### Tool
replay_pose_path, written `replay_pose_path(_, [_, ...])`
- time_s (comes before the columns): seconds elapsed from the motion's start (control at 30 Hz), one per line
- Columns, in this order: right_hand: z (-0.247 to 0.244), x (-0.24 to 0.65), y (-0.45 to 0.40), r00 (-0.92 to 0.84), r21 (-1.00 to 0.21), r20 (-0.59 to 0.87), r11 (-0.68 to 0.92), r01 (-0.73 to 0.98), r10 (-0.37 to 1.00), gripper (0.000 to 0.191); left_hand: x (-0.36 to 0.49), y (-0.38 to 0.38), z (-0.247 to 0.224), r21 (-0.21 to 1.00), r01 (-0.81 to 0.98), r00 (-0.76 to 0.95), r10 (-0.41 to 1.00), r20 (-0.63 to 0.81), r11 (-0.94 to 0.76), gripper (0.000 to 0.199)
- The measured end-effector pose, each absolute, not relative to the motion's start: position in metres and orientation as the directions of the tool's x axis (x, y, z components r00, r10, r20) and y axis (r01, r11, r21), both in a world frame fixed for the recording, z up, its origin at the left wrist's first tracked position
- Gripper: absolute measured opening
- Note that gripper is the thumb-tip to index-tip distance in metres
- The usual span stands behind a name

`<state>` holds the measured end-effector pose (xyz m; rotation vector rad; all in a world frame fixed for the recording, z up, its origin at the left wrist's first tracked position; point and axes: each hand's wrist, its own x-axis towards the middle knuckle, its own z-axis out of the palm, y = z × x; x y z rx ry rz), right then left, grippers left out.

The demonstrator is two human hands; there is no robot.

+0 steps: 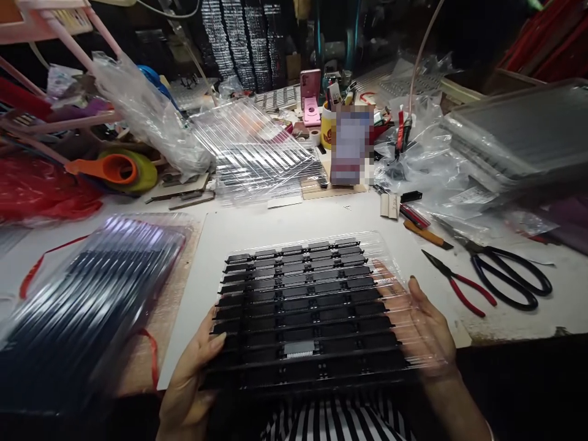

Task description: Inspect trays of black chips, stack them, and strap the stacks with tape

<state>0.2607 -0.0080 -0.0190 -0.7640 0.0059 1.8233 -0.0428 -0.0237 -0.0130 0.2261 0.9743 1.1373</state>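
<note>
A clear plastic tray (390, 245) filled with rows of black electronic parts (305, 294) is held level between both hands, over the near edge of the white worktop. One part in a front row shows a lighter grey face. My left hand (195, 361) grips the tray's left side, thumb on top and fingers beneath. My right hand (429, 331) closes on the right side, its fingers showing through the clear plastic from below. On the left lies a stack of similar filled trays (105, 294) beside a red ribbon (152, 355).
Red-handled pliers (459, 285), black-handled scissors (509, 275) and an orange cutter (427, 234) lie on the right. Empty clear trays (261, 153) are piled at the back. A phone (351, 147) stands by a yellow mug (327, 125). An orange tape dispenser (114, 168) sits back left.
</note>
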Motion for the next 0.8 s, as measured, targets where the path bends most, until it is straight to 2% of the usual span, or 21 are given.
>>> replay_pose_path(0.3, [-0.024,0.260,-0.019,-0.103,-0.314,-0.604,-0.354,-0.881,0.790,0.065,-0.039,-0.021,-0.018,0.639,-0.656,0.109,0.889,-0.445,0.401,0.065])
replay_pose_path(0.5, [-0.025,0.264,-0.022,-0.127,-0.342,-0.634,-0.424,-0.839,0.762,0.064,-0.039,-0.019,-0.016,0.664,-0.636,0.128,0.902,-0.411,0.393,0.061])
replay_pose_path(0.63, [-0.027,0.265,-0.021,-0.040,-0.395,-0.701,-0.434,-0.810,0.712,0.063,-0.043,-0.020,-0.019,0.647,-0.656,0.155,0.908,-0.389,0.389,0.059])
replay_pose_path(0.8, [-0.031,0.266,-0.020,-0.056,-0.454,-0.659,-0.456,-0.765,0.750,0.060,-0.043,-0.018,-0.019,0.626,-0.685,0.148,0.912,-0.382,0.373,0.059])
